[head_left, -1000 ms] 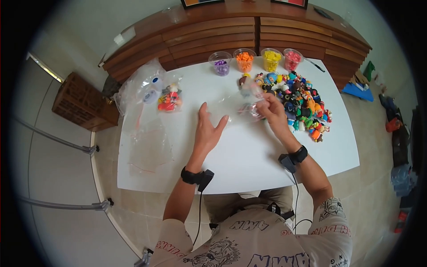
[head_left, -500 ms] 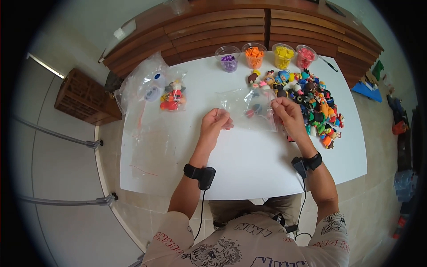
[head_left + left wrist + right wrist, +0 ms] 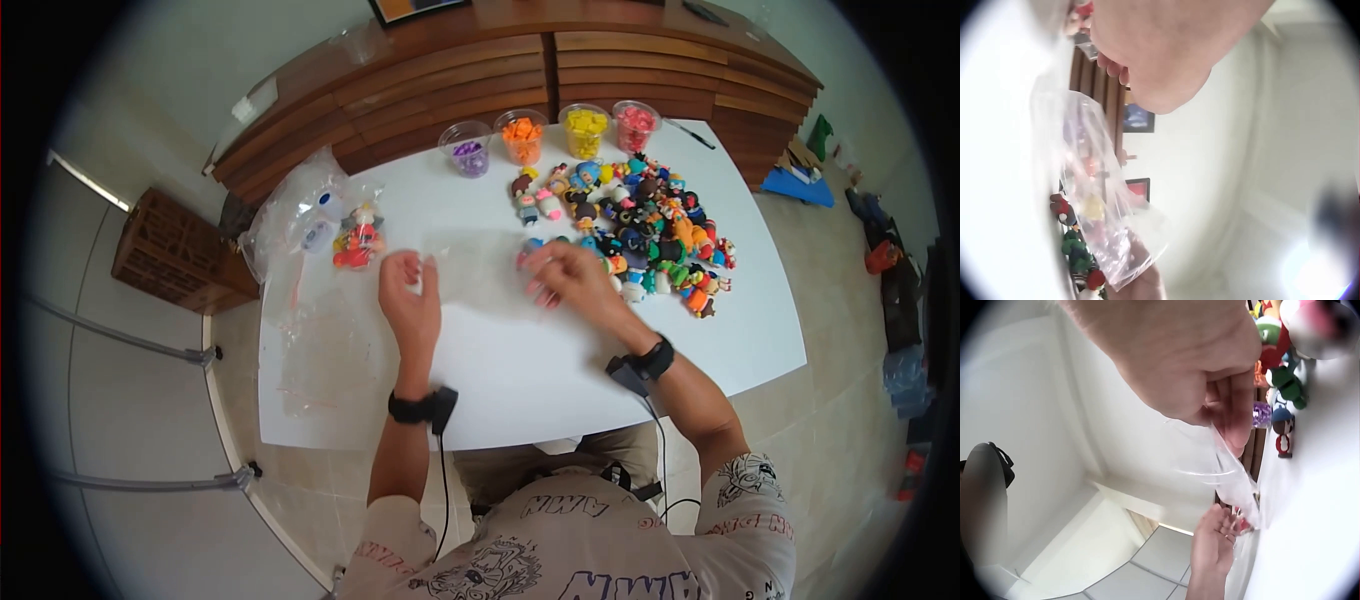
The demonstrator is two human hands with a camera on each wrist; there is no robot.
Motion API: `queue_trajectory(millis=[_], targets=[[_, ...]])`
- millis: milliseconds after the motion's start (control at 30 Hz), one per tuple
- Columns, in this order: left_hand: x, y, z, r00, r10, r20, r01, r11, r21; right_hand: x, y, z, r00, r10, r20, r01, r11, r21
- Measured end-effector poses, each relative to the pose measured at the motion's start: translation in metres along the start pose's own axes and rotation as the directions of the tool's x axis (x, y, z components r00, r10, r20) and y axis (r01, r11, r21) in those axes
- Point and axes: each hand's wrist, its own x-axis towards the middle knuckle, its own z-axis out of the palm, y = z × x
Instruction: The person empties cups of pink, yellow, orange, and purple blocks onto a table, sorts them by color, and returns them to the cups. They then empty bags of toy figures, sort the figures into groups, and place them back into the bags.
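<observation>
A clear plastic bag [image 3: 475,268], blurred by motion, spans the gap between my two hands over the white table. My right hand [image 3: 580,285] pinches its right side; the right wrist view shows the plastic [image 3: 1230,481] hanging from the thumb and fingers. Beside the bag's left edge is my left hand [image 3: 408,300], fingers loosely curled and thumb apart from them. In the left wrist view the bag [image 3: 1094,194] shows a gap from this hand's fingers [image 3: 1113,67]. Small toy figures [image 3: 640,230] are piled near and beyond my right hand.
Clear cups of purple [image 3: 468,158], orange [image 3: 522,138], yellow [image 3: 585,130] and pink pieces [image 3: 635,126] line the far edge. At the left lie a bag of figures [image 3: 358,240], a large crumpled bag [image 3: 275,230] and flat plastic [image 3: 315,360]. A pen [image 3: 692,134] lies far right.
The left hand reached the bag's left edge and pinched it, then loosened its grip. Both hands and the bag then shifted left; the right hand kept hold of the bag. The head view moved too.
</observation>
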Motion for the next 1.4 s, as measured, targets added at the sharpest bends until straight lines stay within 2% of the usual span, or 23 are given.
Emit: queue_trajectory(millis=[67, 133, 267, 333, 367, 400, 467, 533, 567, 600, 667, 700, 733, 800, 833, 867, 933, 1000, 1067, 1167, 1300, 1367, 1400], targets=[[-0.021, 0.054, -0.001, 0.993, -0.072, 0.09, 0.069, 0.997, 0.034, -0.005, 0.011, 0.011, 0.998, 0.023, 0.06, -0.023, 1.0, -0.005], [-0.041, 0.088, 0.002, 0.954, 0.151, 0.259, -0.202, 0.962, 0.182, -0.006, 0.022, 0.021, 0.982, 0.054, 0.183, -0.052, 0.999, -0.015], [-0.059, 0.071, 0.01, 0.922, 0.055, 0.384, -0.209, 0.905, 0.372, -0.007, 0.03, 0.022, 0.975, 0.04, 0.217, -0.03, 0.998, -0.048], [-0.053, 0.066, 0.013, 0.927, 0.092, 0.365, -0.235, 0.898, 0.372, -0.007, 0.02, 0.017, 0.978, 0.053, 0.2, -0.04, 0.997, -0.069], [-0.05, 0.066, 0.014, 0.933, 0.123, 0.338, -0.255, 0.888, 0.383, -0.008, 0.012, 0.014, 0.982, -0.126, 0.142, 0.166, 0.933, -0.318], [-0.049, 0.066, 0.012, 0.931, 0.127, 0.341, -0.259, 0.89, 0.376, -0.011, 0.004, 0.011, 0.942, -0.307, 0.133, 0.328, 0.766, -0.552], [-0.042, 0.072, 0.011, 0.929, -0.03, 0.37, -0.126, 0.912, 0.39, -0.018, -0.01, 0.0, 0.949, -0.306, 0.076, 0.275, 0.685, -0.674], [-0.038, 0.07, 0.009, 0.923, -0.05, 0.381, -0.086, 0.939, 0.332, -0.021, 0.006, -0.022, 0.786, -0.61, 0.098, 0.216, 0.124, -0.968], [-0.037, 0.069, 0.009, 0.916, -0.071, 0.394, -0.045, 0.96, 0.276, -0.026, 0.013, -0.029, 0.831, -0.553, 0.061, 0.114, 0.062, -0.992], [-0.036, 0.069, 0.009, 0.917, -0.073, 0.393, -0.042, 0.96, 0.277, -0.027, 0.019, -0.039, 0.832, -0.552, 0.064, 0.117, 0.061, -0.991], [-0.033, 0.068, 0.013, 0.876, -0.163, 0.454, 0.065, 0.973, 0.223, -0.025, 0.011, -0.053, 0.911, -0.41, 0.046, 0.122, 0.161, -0.979], [-0.032, 0.067, 0.016, 0.877, -0.162, 0.452, 0.066, 0.973, 0.22, -0.026, 0.008, -0.058, 0.906, -0.421, -0.048, 0.108, 0.34, -0.934], [-0.032, 0.065, 0.02, 0.874, -0.168, 0.456, 0.076, 0.974, 0.214, -0.03, -0.013, -0.059, 0.906, -0.422, -0.042, 0.112, 0.335, -0.935], [-0.035, 0.063, 0.024, 0.87, -0.184, 0.457, 0.093, 0.972, 0.216, -0.038, -0.044, -0.056, 0.934, -0.307, -0.186, 0.115, 0.747, -0.655], [-0.035, 0.063, 0.026, 0.859, -0.19, 0.476, 0.104, 0.974, 0.202, -0.032, -0.031, -0.056, 0.91, -0.36, -0.207, 0.223, 0.843, -0.489], [-0.034, 0.063, 0.029, 0.847, -0.192, 0.495, 0.112, 0.976, 0.187, -0.028, -0.025, -0.049, 0.91, -0.362, -0.204, 0.226, 0.843, -0.488], [-0.036, 0.055, 0.035, 0.846, -0.198, 0.494, 0.136, 0.978, 0.16, -0.023, -0.015, -0.025, 0.953, -0.258, -0.157, 0.246, 0.965, -0.093], [-0.038, 0.049, 0.038, 0.843, -0.207, 0.497, 0.162, 0.978, 0.132, -0.022, -0.009, 0.001, 0.964, -0.232, -0.131, 0.206, 0.961, -0.184], [-0.036, 0.046, 0.036, 0.869, -0.17, 0.466, 0.118, 0.983, 0.137, -0.018, 0.01, 0.016, 0.984, -0.167, 0.055, 0.175, 0.904, -0.389], [-0.037, 0.048, 0.028, 0.886, -0.119, 0.448, 0.032, 0.98, 0.197, -0.015, 0.019, 0.019, 0.972, -0.225, 0.069, 0.235, 0.928, -0.29], [-0.041, 0.046, 0.026, 0.91, -0.042, 0.413, -0.06, 0.971, 0.231, -0.001, 0.005, -0.007, 0.962, -0.265, 0.064, 0.269, 0.889, -0.369], [-0.041, 0.045, 0.027, 0.931, 0.05, 0.363, -0.156, 0.951, 0.269, 0.016, -0.002, -0.027, 0.896, -0.435, -0.09, 0.24, 0.645, -0.725], [-0.042, 0.045, 0.028, 0.931, 0.048, 0.361, -0.154, 0.951, 0.27, 0.029, -0.006, -0.034, 0.896, -0.435, -0.088, 0.242, 0.645, -0.725]])
